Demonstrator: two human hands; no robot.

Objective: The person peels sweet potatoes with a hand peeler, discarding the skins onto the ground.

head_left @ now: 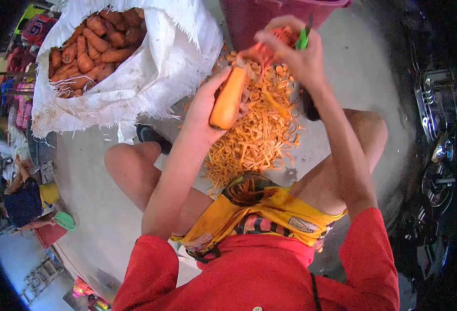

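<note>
Carrot (229, 101), peeled and bright orange, sits in my left hand (203, 110), fingers clamped on it: thumb (217, 79) along the near-left side, the other fingers wrapped behind, tips showing past its right edge. Broad end points down toward my wrist, other end tilts up and slightly right, past the thumb, toward my right hand (307, 56). Right hand is up and to the right, apart from the carrot's body, fingers bent around a reddish-orange piece (284, 37); motion blur, so I can't tell whether they're closed tight on it or what it is. Bright green handle (302, 39) with a dark tip sticks up beside those fingers; how it's gripped, can't tell. Blurred reddish-orange bit also hangs between the two hands, just beside the carrot's upper end. Below both hands, heap of orange peelings (254, 142) on the grey floor (96, 207), between my legs, round slices (286, 79) scattered at its far side. White woven sack (179, 67) stands to the left, mouth open, full of unpeeled carrots (91, 52). Maroon tub (239, 28) at the top, beyond the heap. Another person (23, 205) far left, near a green container (64, 221).
</note>
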